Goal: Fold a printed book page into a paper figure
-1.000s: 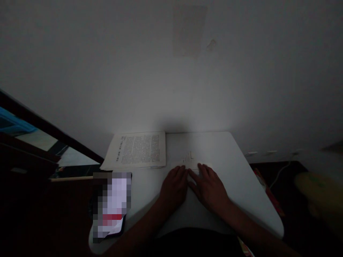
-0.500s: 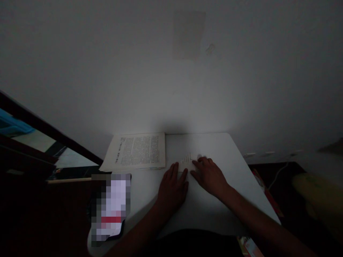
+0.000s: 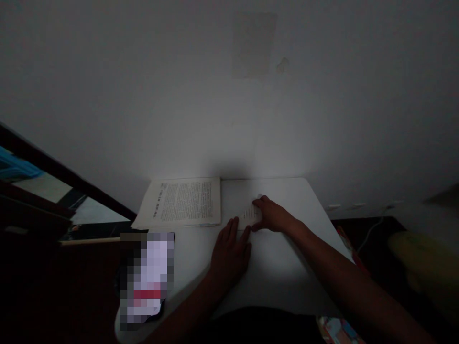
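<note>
A small folded piece of printed paper (image 3: 248,215) lies on the white table (image 3: 276,267) between my hands. My left hand (image 3: 229,248) rests flat with its fingers apart, the fingertips at the paper's near left edge. From the right, my right hand (image 3: 268,215) curves around the paper's right side, thumb at the near edge and fingers at the far corner. Part of the paper is hidden under that hand.
An open stack of printed pages (image 3: 182,203) lies at the table's back left against the wall (image 3: 172,95). A phone (image 3: 154,272), blurred by pixelation, is at the left edge. Beyond the right edge are a white cable (image 3: 369,234) and a yellowish object (image 3: 423,258).
My right hand has turned and shifted slightly left and up, its thumb and fingers now closing around the folded paper's right side. My left hand has stayed in place.
</note>
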Motion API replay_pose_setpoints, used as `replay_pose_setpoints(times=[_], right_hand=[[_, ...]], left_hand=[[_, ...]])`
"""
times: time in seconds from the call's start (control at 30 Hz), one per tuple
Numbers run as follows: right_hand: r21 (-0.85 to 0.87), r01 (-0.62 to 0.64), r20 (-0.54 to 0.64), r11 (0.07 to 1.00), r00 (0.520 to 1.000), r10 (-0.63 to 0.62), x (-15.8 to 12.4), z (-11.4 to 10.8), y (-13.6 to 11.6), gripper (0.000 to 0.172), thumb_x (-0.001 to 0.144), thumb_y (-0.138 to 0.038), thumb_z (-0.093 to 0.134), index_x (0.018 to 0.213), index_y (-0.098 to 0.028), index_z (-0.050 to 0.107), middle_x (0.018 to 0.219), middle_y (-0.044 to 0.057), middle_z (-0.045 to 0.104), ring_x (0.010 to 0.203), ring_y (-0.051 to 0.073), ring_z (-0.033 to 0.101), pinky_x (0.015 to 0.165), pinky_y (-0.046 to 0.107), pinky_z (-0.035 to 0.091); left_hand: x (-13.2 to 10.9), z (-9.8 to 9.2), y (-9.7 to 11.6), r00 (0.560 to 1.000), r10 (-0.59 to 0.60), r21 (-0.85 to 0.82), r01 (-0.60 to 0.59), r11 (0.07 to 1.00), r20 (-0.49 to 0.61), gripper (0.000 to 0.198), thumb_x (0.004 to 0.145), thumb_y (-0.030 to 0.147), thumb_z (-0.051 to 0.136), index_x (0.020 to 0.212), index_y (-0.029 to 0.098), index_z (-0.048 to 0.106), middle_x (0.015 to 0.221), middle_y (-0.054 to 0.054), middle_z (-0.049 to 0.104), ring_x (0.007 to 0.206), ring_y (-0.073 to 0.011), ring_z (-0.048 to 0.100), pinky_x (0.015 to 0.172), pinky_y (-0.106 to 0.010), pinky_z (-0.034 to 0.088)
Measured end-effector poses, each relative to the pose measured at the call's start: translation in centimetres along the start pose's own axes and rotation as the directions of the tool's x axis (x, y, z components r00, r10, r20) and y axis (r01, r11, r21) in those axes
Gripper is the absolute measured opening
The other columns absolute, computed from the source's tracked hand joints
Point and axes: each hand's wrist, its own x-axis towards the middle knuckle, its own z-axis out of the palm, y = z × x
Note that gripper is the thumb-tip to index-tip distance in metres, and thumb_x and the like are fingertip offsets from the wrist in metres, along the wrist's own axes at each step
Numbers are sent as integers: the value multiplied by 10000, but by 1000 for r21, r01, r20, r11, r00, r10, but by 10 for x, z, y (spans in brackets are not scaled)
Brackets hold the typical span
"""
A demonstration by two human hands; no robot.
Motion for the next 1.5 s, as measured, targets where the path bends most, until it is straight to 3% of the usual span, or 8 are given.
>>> replay_pose_setpoints(times=[0.13,0.3,0.43,0.63,0.8,1.07,1.3,1.5], right_hand=[[57,-9,-21,998,1000,10,3,-3,-1,793,441,-380,835,1126,-154,506,1089,110,554,957,249,574,767,331,449],[106,3,-78,994,997,6,0,-11,-3,464,585,-252,771,983,-204,538,887,30,632,782,177,592,657,276,431],[189,61,-111,980,993,-40,-8,-23,-7,224,684,-199,680,879,-205,570,761,-5,635,655,129,578,589,238,415],[250,192,-176,949,973,-150,-40,-43,-14,59,765,-212,599,814,-222,629,732,-18,661,650,128,596,611,242,428],[130,285,-173,950,950,-261,-76,-39,-11,122,829,-231,532,815,-230,653,798,15,679,762,160,617,723,285,463],[27,307,-222,951,930,-294,-104,9,3,289,728,-20,439,852,-195,633,1011,55,673,997,186,580,874,338,463],[-79,234,-235,969,940,-246,-113,35,-2,473,707,-9,421,1115,-162,603,1228,103,570,1173,237,477,1006,436,393],[-54,179,-265,982,946,-187,-106,43,-24,465,787,-131,473,1251,-138,505,1314,130,490,1214,261,431,1029,449,364]], left_hand=[[0,-3,-1,1000,14,-3,-14,1000,11,447,866,279,455,1306,205,430,1417,-154,346,1308,-305,307,998,-481,351],[-1,-4,-3,1000,15,-50,-15,999,7,463,860,289,452,1299,147,421,1378,-167,403,1279,-304,356,1000,-490,351],[-2,-3,-10,993,-30,-163,12,987,-113,431,858,239,449,1275,132,417,1290,-156,498,1218,-261,429,1004,-458,364],[0,-4,-29,949,-187,-321,99,942,-255,405,822,217,521,1216,166,439,1228,-121,520,1165,-228,457,986,-427,386],[-1,-6,-36,991,-99,-429,49,902,-95,405,723,175,597,1116,210,507,1149,-82,572,1097,-228,506,932,-414,428],[4,-19,-30,997,-5,-448,39,893,76,364,699,256,654,1047,215,556,989,-30,641,932,-187,566,859,-346,447],[4,-13,-32,998,33,-440,-10,898,46,273,780,244,580,1044,175,573,931,-51,650,878,-177,567,823,-324,456],[11,-7,-34,997,-80,-404,70,912,-7,186,854,234,466,892,167,635,836,-53,677,788,-163,613,749,-302,486]])
